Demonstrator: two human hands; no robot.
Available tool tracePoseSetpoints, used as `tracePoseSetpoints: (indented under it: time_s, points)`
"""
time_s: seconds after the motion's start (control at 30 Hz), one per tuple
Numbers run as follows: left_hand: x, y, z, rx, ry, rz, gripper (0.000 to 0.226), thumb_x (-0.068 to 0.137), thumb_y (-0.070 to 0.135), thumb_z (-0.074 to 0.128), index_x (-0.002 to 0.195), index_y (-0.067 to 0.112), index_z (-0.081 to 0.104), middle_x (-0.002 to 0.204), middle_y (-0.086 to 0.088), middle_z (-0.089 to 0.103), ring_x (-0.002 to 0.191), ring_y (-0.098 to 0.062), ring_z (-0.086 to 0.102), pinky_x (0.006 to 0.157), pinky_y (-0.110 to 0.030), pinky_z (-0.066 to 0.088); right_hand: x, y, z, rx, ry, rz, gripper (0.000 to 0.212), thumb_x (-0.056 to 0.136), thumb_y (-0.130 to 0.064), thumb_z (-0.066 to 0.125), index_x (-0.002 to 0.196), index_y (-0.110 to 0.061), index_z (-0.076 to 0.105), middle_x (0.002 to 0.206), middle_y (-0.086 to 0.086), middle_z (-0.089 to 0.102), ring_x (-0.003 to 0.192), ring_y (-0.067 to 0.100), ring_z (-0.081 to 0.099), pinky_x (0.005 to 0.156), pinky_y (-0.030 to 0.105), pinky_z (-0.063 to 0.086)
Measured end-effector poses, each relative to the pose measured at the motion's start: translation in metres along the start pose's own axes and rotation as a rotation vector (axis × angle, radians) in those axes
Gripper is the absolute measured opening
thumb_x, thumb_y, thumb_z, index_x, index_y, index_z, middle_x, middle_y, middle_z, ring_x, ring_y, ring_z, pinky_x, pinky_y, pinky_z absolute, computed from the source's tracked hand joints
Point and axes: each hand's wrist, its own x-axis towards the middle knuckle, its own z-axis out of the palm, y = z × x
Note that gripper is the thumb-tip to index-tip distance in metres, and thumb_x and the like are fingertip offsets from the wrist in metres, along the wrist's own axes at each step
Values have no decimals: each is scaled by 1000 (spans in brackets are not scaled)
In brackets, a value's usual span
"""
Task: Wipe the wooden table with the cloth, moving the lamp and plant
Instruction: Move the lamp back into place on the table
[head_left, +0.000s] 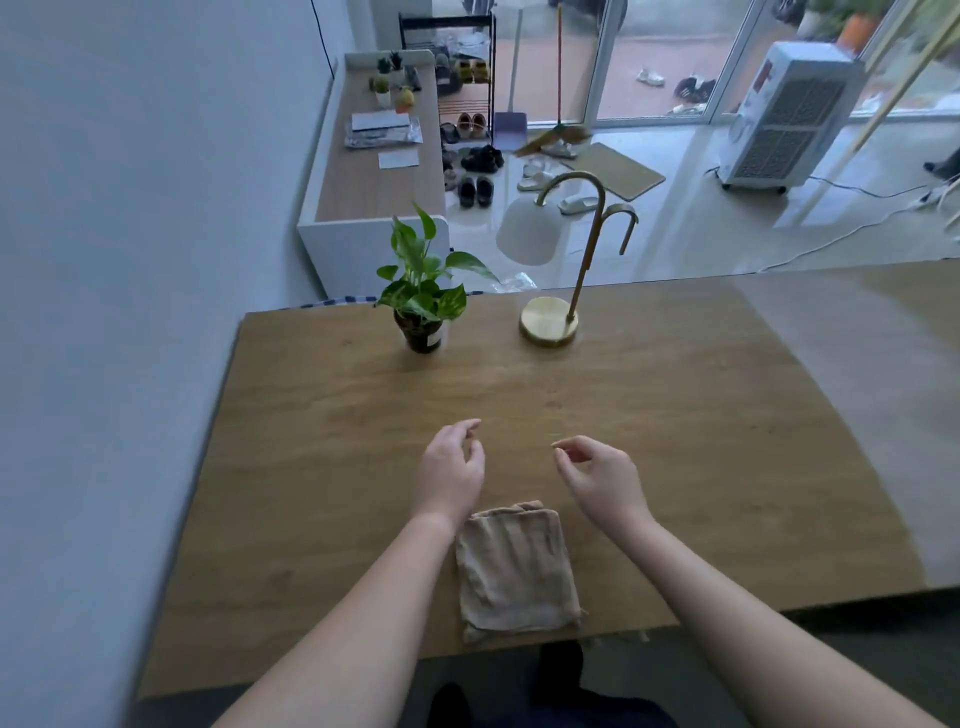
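At the near table edge the folded beige cloth (517, 569) lies between the forearms, long axis running away from the person, behind both empty, loosely curled hands; the left hand (451, 474) is slightly nearer it than the right hand (602, 475). Farther off on the wooden table (701, 441) stand the potted plant (422, 306) and, to its right, the brass lamp (550, 317), well apart from the hands; the cloth's near hem overhangs the edge, hard to make out.

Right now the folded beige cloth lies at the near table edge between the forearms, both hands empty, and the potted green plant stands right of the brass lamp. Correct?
Not quite. The head view shows the potted green plant left of the brass lamp. The folded beige cloth and both empty hands, left and right, are as stated.
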Motion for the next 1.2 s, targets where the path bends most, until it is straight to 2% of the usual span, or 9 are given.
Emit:
tracePoseSetpoints:
  time_s: [0.17,0.23,0.3,0.43,0.57,0.67,0.87,1.03,1.2]
  points:
    - [63,63,12,-61,89,71,36,104,16,60,139,17,66,122,-1,71,109,-14,66,89,-10,45,86,7,-39,76,18,33,11,99,-30,71,100,-24,79,88,-11,77,85,4,72,84,35,61]
    - [88,89,12,-90,165,125,37,104,18,59,141,18,65,119,1,71,107,-12,65,95,-19,52,120,7,-50,120,21,49,14,98,-30,71,107,-21,78,91,-8,76,87,8,72,88,39,61]
    - [113,114,13,-105,262,204,38,104,21,59,142,17,64,120,1,71,107,-13,66,98,-31,56,155,7,-58,158,18,68,25,99,-30,71,119,-16,73,101,-2,76,92,13,71,91,40,60]
    - [152,166,7,-84,428,369,33,106,18,58,138,12,64,115,0,70,100,-10,66,89,-21,55,224,4,-68,164,-28,73,51,100,-38,70,143,-13,57,132,5,66,107,20,66,92,35,52]
    - [197,204,1,56,480,452,42,104,22,60,144,12,58,133,-4,68,123,-18,62,108,-26,45,275,1,-65,138,-80,69,59,101,-43,68,150,-15,51,142,4,60,114,20,63,95,36,48]
    - [228,219,0,135,419,442,48,102,31,62,146,12,59,140,-5,68,131,-21,62,113,-36,47,297,0,-58,124,-105,49,48,103,-42,64,143,-15,60,133,4,67,118,21,65,100,38,51]
    - [256,223,-5,143,425,508,21,100,22,70,118,16,79,104,3,81,94,-11,74,88,-30,60,312,6,-44,108,-112,-3,27,108,-32,56,107,-10,73,103,8,75,95,28,68,77,37,48]
    - [251,224,-13,157,356,537,17,99,23,73,112,17,82,99,4,81,91,-9,74,86,-24,58,309,7,-47,86,-112,-6,27,108,-31,57,100,-9,71,100,9,73,94,29,67,81,40,50]
    - [222,219,-19,160,339,567,18,99,24,73,113,16,81,97,2,81,88,-13,75,85,-36,60,278,9,-57,67,-125,-15,26,109,-32,56,104,-12,73,100,7,74,93,27,67,81,41,52]
